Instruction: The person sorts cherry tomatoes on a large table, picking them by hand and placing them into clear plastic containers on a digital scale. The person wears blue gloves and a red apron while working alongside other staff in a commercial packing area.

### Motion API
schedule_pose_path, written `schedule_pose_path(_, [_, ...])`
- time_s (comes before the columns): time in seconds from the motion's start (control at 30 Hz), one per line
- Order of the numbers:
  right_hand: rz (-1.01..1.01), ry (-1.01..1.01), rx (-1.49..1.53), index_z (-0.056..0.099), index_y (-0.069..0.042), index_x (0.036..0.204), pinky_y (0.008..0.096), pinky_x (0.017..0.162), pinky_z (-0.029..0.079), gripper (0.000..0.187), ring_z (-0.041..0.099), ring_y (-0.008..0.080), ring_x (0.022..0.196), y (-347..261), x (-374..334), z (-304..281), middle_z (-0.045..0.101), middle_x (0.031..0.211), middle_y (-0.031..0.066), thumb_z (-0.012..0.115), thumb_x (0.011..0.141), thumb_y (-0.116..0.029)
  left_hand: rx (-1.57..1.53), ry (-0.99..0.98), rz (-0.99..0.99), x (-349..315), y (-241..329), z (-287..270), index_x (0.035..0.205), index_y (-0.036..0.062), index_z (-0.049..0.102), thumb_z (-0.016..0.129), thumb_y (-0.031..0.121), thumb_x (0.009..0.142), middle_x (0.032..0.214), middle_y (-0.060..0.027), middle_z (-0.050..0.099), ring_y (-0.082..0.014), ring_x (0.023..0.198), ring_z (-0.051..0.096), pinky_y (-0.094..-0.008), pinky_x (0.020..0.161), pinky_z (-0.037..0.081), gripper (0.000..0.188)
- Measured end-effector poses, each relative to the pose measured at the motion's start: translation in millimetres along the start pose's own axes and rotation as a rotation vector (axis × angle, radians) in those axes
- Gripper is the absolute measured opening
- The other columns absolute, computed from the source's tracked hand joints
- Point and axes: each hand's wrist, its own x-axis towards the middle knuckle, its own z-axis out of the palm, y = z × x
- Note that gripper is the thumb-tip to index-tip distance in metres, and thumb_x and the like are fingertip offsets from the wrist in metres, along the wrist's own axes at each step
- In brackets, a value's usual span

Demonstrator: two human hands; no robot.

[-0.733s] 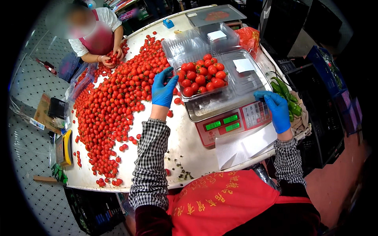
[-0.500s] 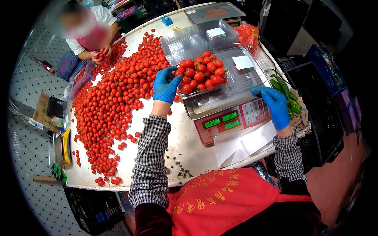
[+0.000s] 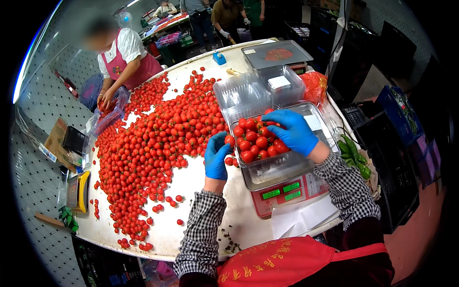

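Both my hands wear blue gloves. My left hand (image 3: 216,157) pinches a single cherry tomato (image 3: 229,140) between thumb and fingers, just left of a clear plastic box. Red cherry tomatoes (image 3: 261,142) fill that box (image 3: 262,162), which sits on the metal pan (image 3: 260,179) of a red scale (image 3: 264,205) with lit green displays. From the right, my right hand (image 3: 295,133) reaches over the box. Its thumb and fingers are apart and touch the tomatoes at the back right; the fingertips are partly hidden among them.
A big heap of cherry tomatoes (image 3: 158,138) covers the table's left side. Clear empty boxes (image 3: 241,93) stand behind the scale, near a red plastic bag (image 3: 313,88). Green peppers (image 3: 353,157) lie at the right. Across the table a person (image 3: 134,64) handles tomatoes over a basket (image 3: 112,112).
My right hand has moved left from beside the scale onto the boxed tomatoes. My left hand has left the box's rim and holds a tomato. The view has shifted, showing more people behind.
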Motion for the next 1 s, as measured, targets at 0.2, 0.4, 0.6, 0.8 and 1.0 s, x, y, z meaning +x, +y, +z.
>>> schedule_pose_path(0.2, [-0.064,-0.164,-0.265,0.070,-0.009,0.115,0.0440,0.088,0.054,0.032,0.066,0.0365,0.099,14,42,41,0.070,0.107,0.0162,0.074,0.084,-0.016,0.021,0.007,0.081,-2,-3,4,0.132,0.0018,0.055,0.065,0.001,0.093,0.127,-0.0082,0.063,-0.0163,0.113,0.061,-0.0308,0.094,0.051,0.041])
schedule_pose_path(0.4, [0.132,-0.116,-0.218,0.065,-0.006,0.112,0.0427,0.086,0.054,0.029,0.065,0.0382,0.097,33,60,31,0.068,0.102,0.0189,0.072,0.084,-0.010,0.233,0.034,0.219,-5,0,5,0.133,0.0025,0.056,0.067,-0.002,0.091,0.126,-0.0080,0.063,-0.0166,0.114,0.060,-0.0306,0.098,0.049,0.044])
schedule_pose_path(0.6, [0.158,0.093,0.087,0.067,-0.003,0.118,0.0344,0.088,0.055,0.029,0.069,0.0245,0.101,31,39,-3,0.071,0.110,0.0128,0.070,0.090,-0.011,0.590,-0.020,0.521,13,8,29,0.129,0.0016,0.059,0.069,-0.002,0.089,0.123,-0.0091,0.064,-0.0180,0.111,0.061,-0.0311,0.098,0.049,0.042])
schedule_pose_path(0.8, [0.331,0.137,0.186,0.070,-0.002,0.118,0.0295,0.089,0.055,0.024,0.069,0.0173,0.100,9,-32,-61,0.071,0.112,0.0088,0.066,0.095,-0.009,0.996,-0.187,0.646,49,20,54,0.122,0.0042,0.065,0.066,-0.004,0.087,0.119,-0.0129,0.065,-0.0262,0.108,0.064,-0.0354,0.096,0.050,0.036])
schedule_pose_path(1.0, [0.432,0.202,0.096,0.070,0.001,0.116,0.0292,0.092,0.053,0.021,0.067,0.0179,0.102,11,-115,-94,0.071,0.111,0.0110,0.061,0.098,-0.006,0.706,-0.529,0.460,55,15,62,0.141,0.0117,0.057,0.058,-0.009,0.090,0.147,-0.0162,0.053,-0.0277,0.142,0.045,-0.0347,0.113,0.041,0.055])
